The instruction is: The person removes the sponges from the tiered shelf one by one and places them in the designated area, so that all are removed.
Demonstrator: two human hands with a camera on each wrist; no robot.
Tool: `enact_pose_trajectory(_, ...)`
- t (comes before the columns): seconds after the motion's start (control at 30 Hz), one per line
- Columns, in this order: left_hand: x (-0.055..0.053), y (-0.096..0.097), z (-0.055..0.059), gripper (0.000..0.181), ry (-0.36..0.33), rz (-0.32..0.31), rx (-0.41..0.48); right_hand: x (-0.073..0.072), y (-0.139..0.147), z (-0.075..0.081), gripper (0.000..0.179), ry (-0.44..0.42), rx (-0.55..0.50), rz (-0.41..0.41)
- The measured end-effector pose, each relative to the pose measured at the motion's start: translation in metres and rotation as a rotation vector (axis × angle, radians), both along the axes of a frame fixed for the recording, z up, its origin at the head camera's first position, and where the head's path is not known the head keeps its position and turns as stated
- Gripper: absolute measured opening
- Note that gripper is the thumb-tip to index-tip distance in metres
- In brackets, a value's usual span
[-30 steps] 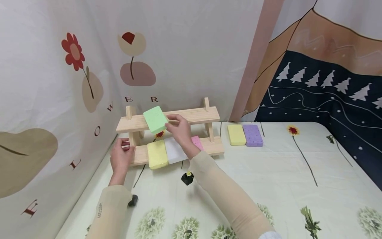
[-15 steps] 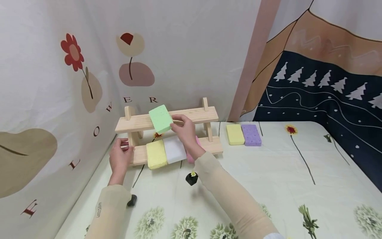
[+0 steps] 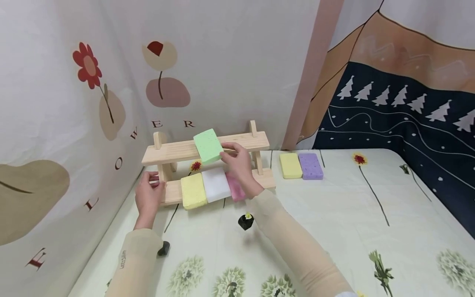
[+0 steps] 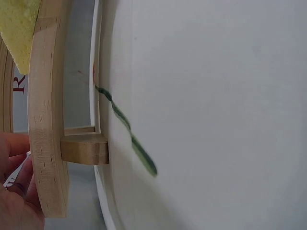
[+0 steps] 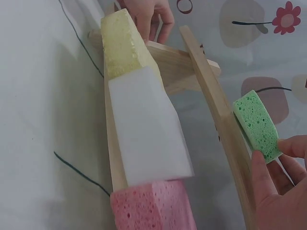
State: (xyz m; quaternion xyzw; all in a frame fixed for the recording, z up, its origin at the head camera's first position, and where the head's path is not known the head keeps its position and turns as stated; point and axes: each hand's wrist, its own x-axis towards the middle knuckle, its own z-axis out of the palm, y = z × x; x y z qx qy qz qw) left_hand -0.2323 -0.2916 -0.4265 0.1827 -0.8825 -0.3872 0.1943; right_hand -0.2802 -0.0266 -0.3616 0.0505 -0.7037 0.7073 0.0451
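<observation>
Sponge [image 3: 208,145], light-green rectangular block, shifted right along two-tier pale-wood rack [image 3: 167,152]; right hand [image 3: 240,166] pinches it, so placement's not final. Left hand [image 3: 149,198] touches rack's left end, grip unclear.

My left hand [image 4: 18,187], bottom left, partly cut off: I've got fingers against the wooden board [image 4: 46,120], near its lower end in view. Yellow sponge [image 4: 18,28] at top left corner, overlapping board, also cropped. Wooden block [image 4: 85,149] juts right from board. Pale cloth [image 4: 216,96] fills the right, printed green stem [image 4: 122,120]. Red letter R [image 4: 18,84] behind, left.
</observation>
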Motion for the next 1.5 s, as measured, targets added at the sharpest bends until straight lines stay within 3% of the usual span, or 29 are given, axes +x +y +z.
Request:
enact_pose_trajectory(1.33, 0.0, 0.0, -0.002, 0.04, 0.021, 0.001, -0.008, 0.007, 0.085, -0.014, 0.031, -0.016, -0.018, -0.116)
enact_pose_trajectory(1.5, 0.0, 0.0, -0.001, 0.04, 0.021, -0.001, -0.004, 0.011, 0.094, -0.012, 0.032, -0.009, -0.063, -0.122)
